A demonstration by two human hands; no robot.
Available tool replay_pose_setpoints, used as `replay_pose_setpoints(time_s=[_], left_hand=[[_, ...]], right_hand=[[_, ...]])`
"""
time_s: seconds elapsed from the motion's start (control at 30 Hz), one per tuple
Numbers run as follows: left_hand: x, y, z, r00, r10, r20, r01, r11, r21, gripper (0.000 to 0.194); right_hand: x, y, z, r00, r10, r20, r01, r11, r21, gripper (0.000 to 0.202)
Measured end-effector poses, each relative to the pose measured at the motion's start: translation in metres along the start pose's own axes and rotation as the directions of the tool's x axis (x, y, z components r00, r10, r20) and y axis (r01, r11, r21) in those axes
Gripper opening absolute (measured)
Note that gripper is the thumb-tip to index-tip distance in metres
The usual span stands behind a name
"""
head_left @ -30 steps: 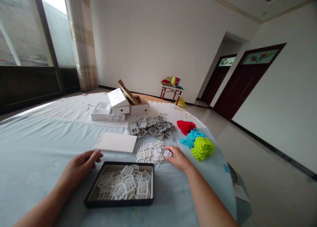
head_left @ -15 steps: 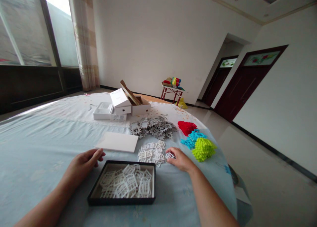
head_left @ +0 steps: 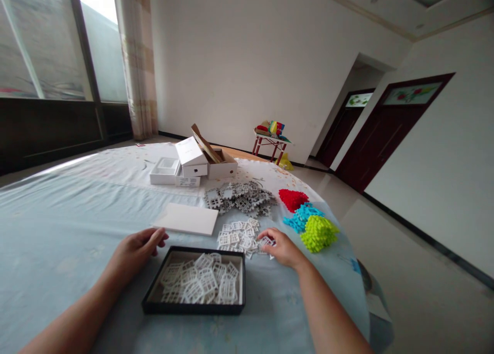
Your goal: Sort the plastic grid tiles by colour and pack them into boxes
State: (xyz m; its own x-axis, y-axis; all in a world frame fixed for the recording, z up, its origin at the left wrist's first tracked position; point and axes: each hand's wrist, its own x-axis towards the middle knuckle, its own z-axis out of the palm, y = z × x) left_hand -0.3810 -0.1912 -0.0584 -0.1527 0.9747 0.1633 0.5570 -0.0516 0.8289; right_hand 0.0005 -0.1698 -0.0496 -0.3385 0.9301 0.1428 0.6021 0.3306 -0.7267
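Note:
My right hand [head_left: 282,247] is at the right edge of a pile of white lattice pieces [head_left: 238,236], its fingers closed around a white lattice piece [head_left: 267,244]. My left hand [head_left: 139,249] rests near the upper left corner of a black-rimmed tray [head_left: 193,308], thumb and fingers curled together; what they hold, if anything, is too small to make out. Many more white lattice pieces [head_left: 204,282] lie inside the tray. Behind my left hand is a flat white lid or board [head_left: 189,219].
Grey interlocking pieces [head_left: 241,197] lie behind the white pile. Red [head_left: 293,199], blue [head_left: 303,217] and green pieces [head_left: 319,234] are heaped at the right. White boxes [head_left: 191,156] and an open box [head_left: 223,167] stand at the back of the cloth-covered table [head_left: 69,215].
The view has shifted slightly, so the tray and boxes appear a little further right. Both hands stay in nearly the same places, the right still at the white pieces.

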Motion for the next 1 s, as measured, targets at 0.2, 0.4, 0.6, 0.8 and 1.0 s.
replay_pose_setpoints(time_s=[0.2,0.4,0.6,0.8,1.0], left_hand=[[-0.003,0.004,0.000,1.000,0.010,-0.006,-0.010,0.999,-0.047,0.046],[-0.005,0.009,-0.001,1.000,0.007,-0.009,-0.008,0.998,-0.057,0.046],[-0.005,0.008,-0.001,1.000,0.000,-0.006,-0.001,0.998,-0.064,0.046],[-0.004,0.007,0.000,1.000,0.013,0.007,-0.012,0.997,-0.081,0.045],[-0.004,0.006,-0.001,1.000,0.026,0.008,-0.025,0.996,-0.082,0.044]], right_hand=[[0.006,-0.021,-0.005,0.987,0.070,-0.142,-0.018,0.941,0.339,0.027],[0.009,-0.110,0.015,0.990,-0.058,-0.132,0.122,0.823,0.555,0.036],[0.024,-0.106,0.033,0.976,-0.165,-0.141,0.206,0.909,0.361,0.038],[0.046,-0.035,0.036,0.960,-0.100,-0.260,0.057,0.984,-0.169,0.026],[0.049,-0.015,0.047,0.989,-0.044,-0.140,-0.017,0.913,-0.407,0.031]])
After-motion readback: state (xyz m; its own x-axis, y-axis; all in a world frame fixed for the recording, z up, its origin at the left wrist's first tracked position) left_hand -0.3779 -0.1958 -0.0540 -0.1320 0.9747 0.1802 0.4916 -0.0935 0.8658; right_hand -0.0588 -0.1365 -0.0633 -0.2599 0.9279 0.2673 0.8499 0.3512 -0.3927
